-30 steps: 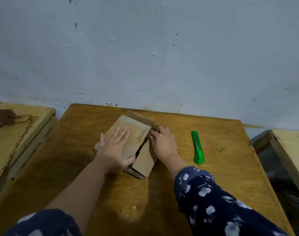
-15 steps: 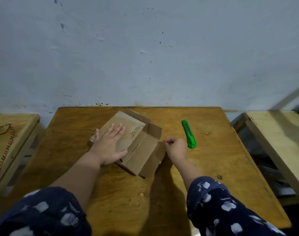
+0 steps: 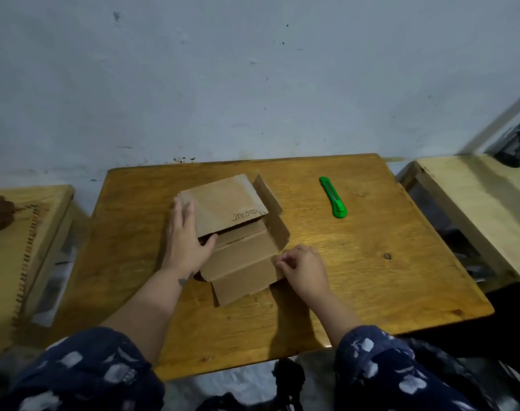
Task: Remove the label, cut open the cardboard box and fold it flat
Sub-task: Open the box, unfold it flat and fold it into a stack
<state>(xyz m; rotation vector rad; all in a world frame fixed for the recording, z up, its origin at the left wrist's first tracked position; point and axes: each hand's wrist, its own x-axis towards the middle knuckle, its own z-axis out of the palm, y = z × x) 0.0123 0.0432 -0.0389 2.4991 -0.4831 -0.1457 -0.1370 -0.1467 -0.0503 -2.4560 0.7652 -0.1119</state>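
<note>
A brown cardboard box (image 3: 232,229) lies partly collapsed in the middle of the wooden table (image 3: 371,262), its flaps spread toward me and to the right. Handwriting shows on its top panel. My left hand (image 3: 184,238) rests flat along the box's left edge, fingers apart, thumb at the opening. My right hand (image 3: 304,269) pinches the right corner of the near flap. A green utility knife (image 3: 333,201) lies on the table to the right of the box, apart from both hands. No label is visible.
A pale wooden bench (image 3: 475,209) stands to the right with a gap between it and the table. Another wooden surface (image 3: 18,250) with a stitched edge sits at the left, a dark object on it. The wall runs right behind the table.
The box has turned, so its flaps now point toward me. My right hand moved from beside the box onto the near flap's corner. My left hand slid to the box's left edge.
</note>
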